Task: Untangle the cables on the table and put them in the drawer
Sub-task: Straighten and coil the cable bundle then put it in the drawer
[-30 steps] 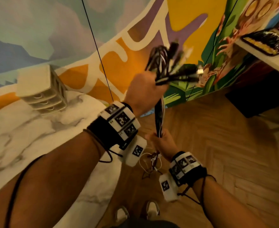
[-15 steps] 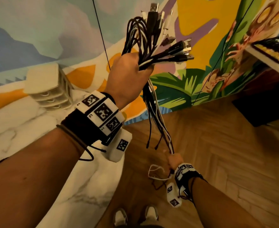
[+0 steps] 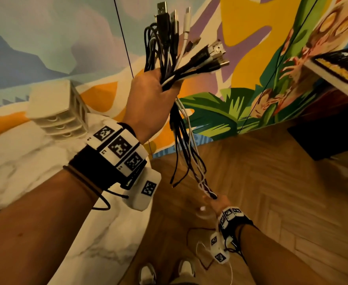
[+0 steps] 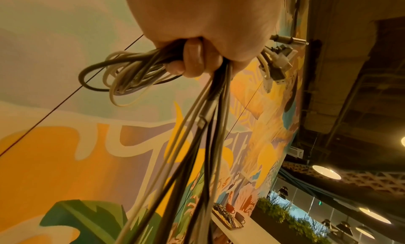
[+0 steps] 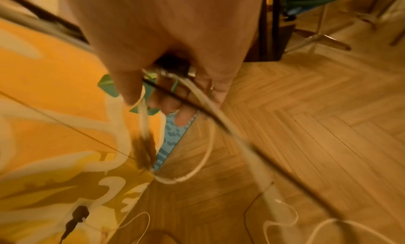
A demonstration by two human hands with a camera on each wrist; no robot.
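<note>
My left hand is raised high and grips a bundle of black and white cables near their plug ends, which fan out above the fist. In the left wrist view the left hand has its fingers curled round the cables, with loops sticking out to the left. The strands hang down to my right hand, low over the floor, which grips their lower part. The right wrist view, blurred, shows the right hand with cables running out below it. A small white drawer unit stands shut on the marble table.
A painted mural wall stands behind the table. Herringbone wood floor lies below, with my shoes at the bottom edge. A white shelf carrying a dark tray is at the upper right. Thin wrist-camera leads trail near the floor.
My left hand has lifted the plug ends higher. My right hand has slid down the strands and away from the left, drawing the bundle out longer.
</note>
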